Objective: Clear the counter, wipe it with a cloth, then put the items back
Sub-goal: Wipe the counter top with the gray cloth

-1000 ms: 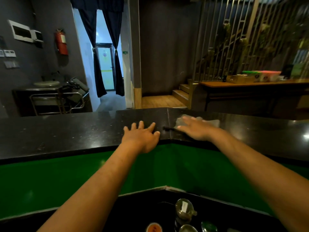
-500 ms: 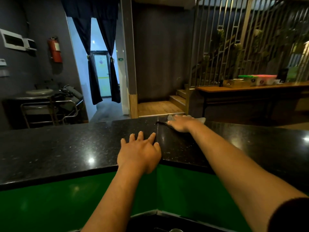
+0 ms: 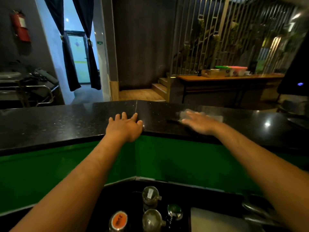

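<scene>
A black speckled stone counter (image 3: 58, 124) runs across the view above a green front panel. My left hand (image 3: 125, 128) lies flat on it near the seam at the corner, fingers spread, holding nothing. My right hand (image 3: 199, 122) presses flat on a pale grey cloth (image 3: 215, 117) on the counter's right section; the cloth is motion-blurred and mostly under the palm. A thin dark strip pokes out to the left of the cloth.
On a lower black shelf below me stand several jars and bottles (image 3: 150, 196), one with an orange lid (image 3: 118, 219), next to a white board (image 3: 215, 221). A dark object (image 3: 296, 108) sits at the counter's far right. Beyond are a wooden table (image 3: 230, 77), stairs and a metal trolley (image 3: 33, 91).
My right hand slid the cloth from the far edge near the seam rightward and back toward me. My left hand stayed flat by the seam. The view tilted down.
</scene>
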Demonstrator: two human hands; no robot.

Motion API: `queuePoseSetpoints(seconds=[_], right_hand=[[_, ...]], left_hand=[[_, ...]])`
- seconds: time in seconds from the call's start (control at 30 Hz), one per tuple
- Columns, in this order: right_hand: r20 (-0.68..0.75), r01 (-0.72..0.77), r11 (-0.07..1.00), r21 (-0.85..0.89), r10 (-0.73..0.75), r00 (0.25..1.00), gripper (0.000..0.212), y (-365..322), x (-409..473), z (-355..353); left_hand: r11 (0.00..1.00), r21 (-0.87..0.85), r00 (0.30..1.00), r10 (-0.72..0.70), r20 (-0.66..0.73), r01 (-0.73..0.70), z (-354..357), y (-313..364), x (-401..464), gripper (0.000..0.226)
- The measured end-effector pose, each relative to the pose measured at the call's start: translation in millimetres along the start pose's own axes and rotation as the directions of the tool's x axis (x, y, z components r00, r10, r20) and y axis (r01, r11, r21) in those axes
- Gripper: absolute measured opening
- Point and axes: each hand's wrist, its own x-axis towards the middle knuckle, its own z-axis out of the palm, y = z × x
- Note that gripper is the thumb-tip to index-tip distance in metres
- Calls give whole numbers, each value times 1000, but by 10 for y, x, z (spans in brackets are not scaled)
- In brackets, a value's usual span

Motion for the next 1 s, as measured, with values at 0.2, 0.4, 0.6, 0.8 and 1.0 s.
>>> queuePoseSetpoints(seconds=[0.2,0.4,0.6,0.8,1.0], right_hand=[[-40,47,999,-14,-48,998,64,83,-124,113],[46,41,998,53,-43,998,68,647,142,15],[-3,10,996,-87,-10,1000,54,371,849,-47],[80,65,997,-41,-61,995,68,364,1360,-50],[15,-136,989,-57,137,990,55,615,1437,-130]], left_hand=[[996,-2,995,92,30,-92,43,408,-85,64],[984,19,983,177,43,-178,26,693,-64,68],[979,-5,978,201,58,-202,87,1263,15,71],[981,-7,980,193,-56,-194,189,1233,55,75],[982,10,980,189,-67,-188,185,1235,42,76]])
